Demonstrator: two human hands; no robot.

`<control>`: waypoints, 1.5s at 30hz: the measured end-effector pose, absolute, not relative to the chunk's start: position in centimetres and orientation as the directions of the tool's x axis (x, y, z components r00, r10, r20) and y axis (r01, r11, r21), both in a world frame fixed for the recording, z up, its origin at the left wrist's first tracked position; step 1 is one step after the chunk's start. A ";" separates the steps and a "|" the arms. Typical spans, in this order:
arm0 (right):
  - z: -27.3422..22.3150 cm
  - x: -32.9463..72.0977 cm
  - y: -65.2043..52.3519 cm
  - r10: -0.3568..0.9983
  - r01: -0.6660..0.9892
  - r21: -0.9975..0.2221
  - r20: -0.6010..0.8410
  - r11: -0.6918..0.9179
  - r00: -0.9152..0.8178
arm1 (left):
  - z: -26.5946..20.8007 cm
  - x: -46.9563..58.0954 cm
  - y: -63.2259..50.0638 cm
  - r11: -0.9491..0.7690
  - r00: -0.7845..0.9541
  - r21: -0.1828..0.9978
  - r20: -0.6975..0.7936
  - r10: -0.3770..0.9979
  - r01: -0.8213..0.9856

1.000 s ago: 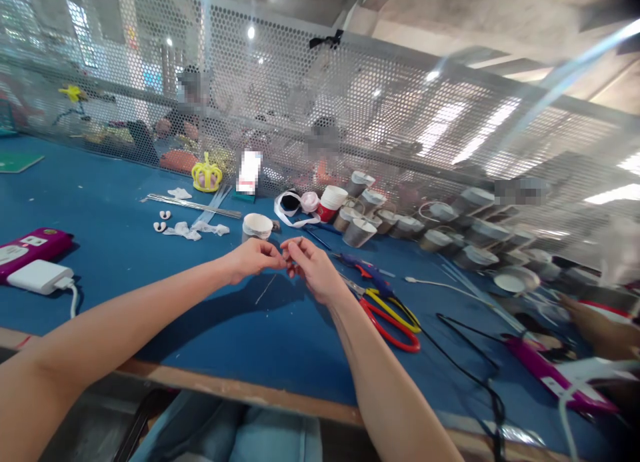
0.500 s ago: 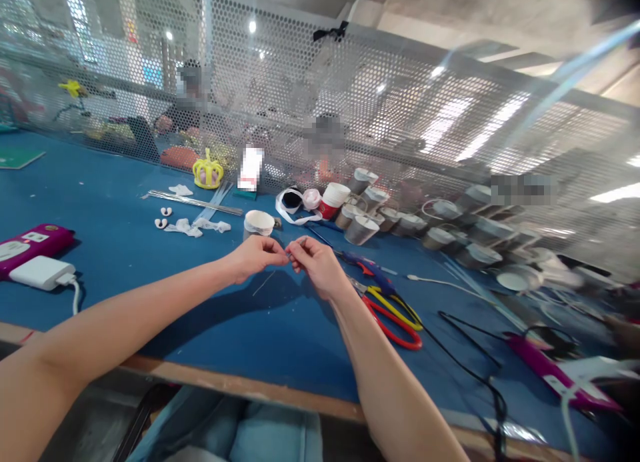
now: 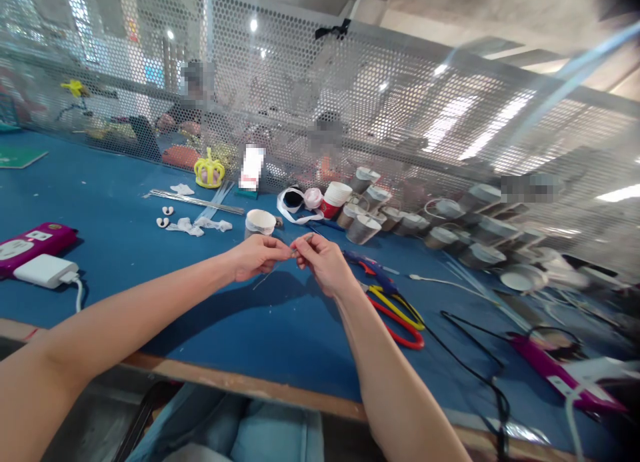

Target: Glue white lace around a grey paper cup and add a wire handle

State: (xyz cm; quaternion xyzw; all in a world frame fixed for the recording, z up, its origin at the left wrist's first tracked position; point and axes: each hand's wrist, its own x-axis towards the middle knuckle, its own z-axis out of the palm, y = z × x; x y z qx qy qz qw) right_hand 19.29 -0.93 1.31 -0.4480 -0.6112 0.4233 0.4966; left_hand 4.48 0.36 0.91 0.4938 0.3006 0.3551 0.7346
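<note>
My left hand [image 3: 256,257] is closed in a pinch, its fingertips meeting those of my right hand [image 3: 320,261], also pinched. Something small, thin and greyish, like wire, is caught between the fingertips; most of it is hidden. A thin wire [image 3: 262,281] slants down below my left fingers, over the blue table. Just behind my left hand stands a white-rimmed cup [image 3: 261,222], its lower part covered by the hand. Scissors with red and yellow handles [image 3: 400,319] lie beside my right forearm, near a blue glue gun [image 3: 373,269].
Metal rods [image 3: 197,202] and white scraps [image 3: 187,227] lie at the left, near a yellow crown-shaped piece [image 3: 209,170]. Several wrapped cups [image 3: 364,229] stand along the perforated screen [image 3: 280,82]. Purple power strips [image 3: 47,239] and black cables [image 3: 470,365] flank the work area. People sit behind the screen.
Both hands have shifted very slightly to the right with fingertips still together. Less of the thin wire shows below my left hand. The whole view has moved a little.
</note>
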 end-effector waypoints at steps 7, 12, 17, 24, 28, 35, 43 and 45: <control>1.4 19.3 -0.9 0.967 0.121 -0.964 0.224 0.238 -0.122 | 0.8 4.4 0.6 0.254 0.579 0.943 -0.085 0.811 -0.217; 1.3 19.2 -0.9 0.964 0.114 -0.961 0.237 0.251 -0.124 | 0.8 4.5 0.4 0.283 0.582 0.932 -0.104 0.807 -0.226; 1.3 19.2 -1.0 0.964 0.113 -0.962 0.237 0.250 -0.120 | 0.9 4.5 0.4 0.282 0.585 0.934 -0.105 0.804 -0.220; 1.6 19.7 -0.9 0.974 0.100 -0.972 0.203 0.213 -0.099 | 0.6 4.5 0.7 -0.098 0.392 0.989 0.134 0.910 -0.110; 1.2 19.1 -1.1 0.970 0.134 -0.977 0.136 0.165 -0.201 | 0.7 4.7 0.6 -0.062 0.343 0.978 0.130 0.930 -0.201; 0.5 17.5 -1.6 0.958 0.123 -0.971 0.176 0.207 -0.229 | 0.8 4.6 0.9 0.209 0.404 0.892 -0.034 0.914 -0.400; 1.0 17.6 -1.9 0.947 0.155 -0.958 0.199 0.243 -0.253 | 1.0 4.5 0.9 0.229 0.436 0.853 -0.001 0.900 -0.469; 1.0 17.7 -1.9 0.943 0.163 -0.956 0.196 0.245 -0.269 | 1.0 4.5 0.9 0.223 0.441 0.849 0.013 0.898 -0.479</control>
